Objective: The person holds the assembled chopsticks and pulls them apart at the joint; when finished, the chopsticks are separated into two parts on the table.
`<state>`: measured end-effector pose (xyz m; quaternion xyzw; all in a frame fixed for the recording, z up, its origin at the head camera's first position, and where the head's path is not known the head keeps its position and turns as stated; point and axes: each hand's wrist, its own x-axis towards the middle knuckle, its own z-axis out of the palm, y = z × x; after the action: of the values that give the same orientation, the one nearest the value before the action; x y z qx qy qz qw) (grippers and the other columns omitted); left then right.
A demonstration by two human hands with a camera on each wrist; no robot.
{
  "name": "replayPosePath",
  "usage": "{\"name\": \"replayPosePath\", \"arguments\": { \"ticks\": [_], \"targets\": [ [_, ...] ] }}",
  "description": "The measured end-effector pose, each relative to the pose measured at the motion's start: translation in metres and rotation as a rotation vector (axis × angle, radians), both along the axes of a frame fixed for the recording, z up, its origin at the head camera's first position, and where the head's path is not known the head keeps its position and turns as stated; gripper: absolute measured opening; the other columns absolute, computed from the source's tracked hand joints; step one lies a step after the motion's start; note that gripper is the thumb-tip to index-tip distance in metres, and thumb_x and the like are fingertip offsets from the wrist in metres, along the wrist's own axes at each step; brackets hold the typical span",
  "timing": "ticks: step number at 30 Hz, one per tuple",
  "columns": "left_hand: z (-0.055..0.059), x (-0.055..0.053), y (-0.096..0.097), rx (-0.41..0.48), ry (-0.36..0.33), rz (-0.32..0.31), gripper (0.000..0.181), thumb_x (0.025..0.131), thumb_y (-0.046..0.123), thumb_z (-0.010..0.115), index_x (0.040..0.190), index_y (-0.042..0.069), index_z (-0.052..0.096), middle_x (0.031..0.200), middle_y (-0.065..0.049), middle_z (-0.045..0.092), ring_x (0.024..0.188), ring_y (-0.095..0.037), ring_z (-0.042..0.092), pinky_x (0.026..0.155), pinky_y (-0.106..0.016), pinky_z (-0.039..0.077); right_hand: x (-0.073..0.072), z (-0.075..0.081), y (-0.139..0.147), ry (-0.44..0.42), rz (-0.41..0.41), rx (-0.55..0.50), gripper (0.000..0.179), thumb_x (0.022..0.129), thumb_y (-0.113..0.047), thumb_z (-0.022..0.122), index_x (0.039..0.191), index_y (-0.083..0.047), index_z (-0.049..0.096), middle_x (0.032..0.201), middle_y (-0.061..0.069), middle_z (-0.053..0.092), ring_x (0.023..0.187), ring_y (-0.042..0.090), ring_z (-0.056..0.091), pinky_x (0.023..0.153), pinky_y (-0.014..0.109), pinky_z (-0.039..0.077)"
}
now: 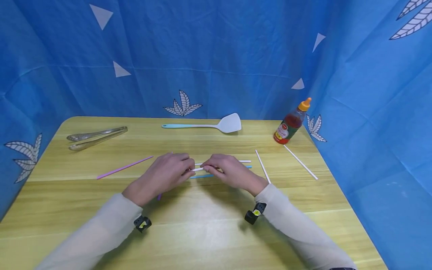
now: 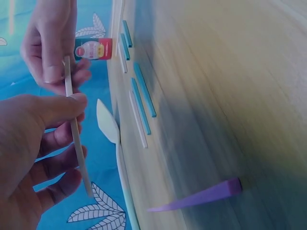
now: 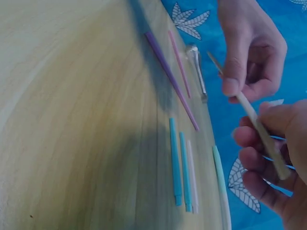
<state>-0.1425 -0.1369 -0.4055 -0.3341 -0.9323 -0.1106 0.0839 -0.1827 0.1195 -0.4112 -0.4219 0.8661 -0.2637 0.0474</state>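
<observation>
In the head view, my left hand (image 1: 168, 168) and right hand (image 1: 229, 170) meet near the middle of the table. Between them is a thin white stick (image 1: 197, 169), pinched by the thumb and fingers of both hands. The left wrist view shows this stick (image 2: 78, 143) raised above the tabletop, its near end past my left fingers. Under the hands lie two blue sticks (image 3: 175, 163) and another white stick (image 3: 192, 175), roughly side by side. A purple stick (image 2: 206, 196) lies beneath my left hand, partly hidden by it in the head view.
A pink-purple stick (image 1: 125, 167) lies to the left, below metal tongs (image 1: 98, 137). Along the back rests a spatula (image 1: 230, 123) with a pale green handle. On the right are white sticks (image 1: 262, 166) and a sauce bottle (image 1: 288, 125). A blue curtain (image 1: 209, 45) hangs behind.
</observation>
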Motion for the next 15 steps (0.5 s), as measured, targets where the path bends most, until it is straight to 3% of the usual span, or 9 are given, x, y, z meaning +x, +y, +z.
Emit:
{"name": "replayPosePath", "arguments": {
  "ticks": [3,6,9,15],
  "targets": [
    [0.001,0.001,0.002,0.018,-0.026,0.007,0.014,0.104,0.031,0.078,0.097,0.019,0.074,0.089,0.008,0.066,0.071,-0.006,0.052,0.079,-0.040,0.059,0.002,-0.001,0.001,0.020,-0.002,0.003,0.023,0.113,-0.024,0.063,0.122,-0.011,0.079,0.107,-0.002,0.076,0.086,0.007,0.064,0.079,0.025,0.056],
    [0.002,0.001,0.002,0.047,-0.071,0.023,0.014,0.105,0.030,0.076,0.099,0.018,0.075,0.090,0.008,0.065,0.071,-0.006,0.051,0.086,-0.046,0.062,0.003,0.000,0.005,0.034,-0.022,-0.019,0.017,0.110,-0.020,0.067,0.119,-0.010,0.077,0.108,0.000,0.076,0.091,0.008,0.070,0.082,0.026,0.060],
    [0.002,0.001,0.002,0.079,-0.095,0.034,0.010,0.106,0.027,0.075,0.104,0.017,0.077,0.094,0.007,0.068,0.075,-0.007,0.056,0.083,-0.042,0.062,0.003,0.001,0.009,0.059,-0.052,-0.028,0.012,0.108,-0.017,0.070,0.117,-0.011,0.075,0.109,0.000,0.076,0.095,0.011,0.073,0.086,0.029,0.063],
    [0.001,-0.001,0.007,0.129,-0.066,0.022,0.010,0.107,0.021,0.073,0.110,0.014,0.080,0.100,0.003,0.073,0.087,-0.012,0.068,0.080,-0.035,0.062,0.003,0.002,0.012,0.127,-0.066,-0.043,0.013,0.108,-0.017,0.071,0.117,-0.010,0.077,0.106,0.000,0.077,0.088,0.011,0.071,0.080,0.029,0.062]
  ]
}}
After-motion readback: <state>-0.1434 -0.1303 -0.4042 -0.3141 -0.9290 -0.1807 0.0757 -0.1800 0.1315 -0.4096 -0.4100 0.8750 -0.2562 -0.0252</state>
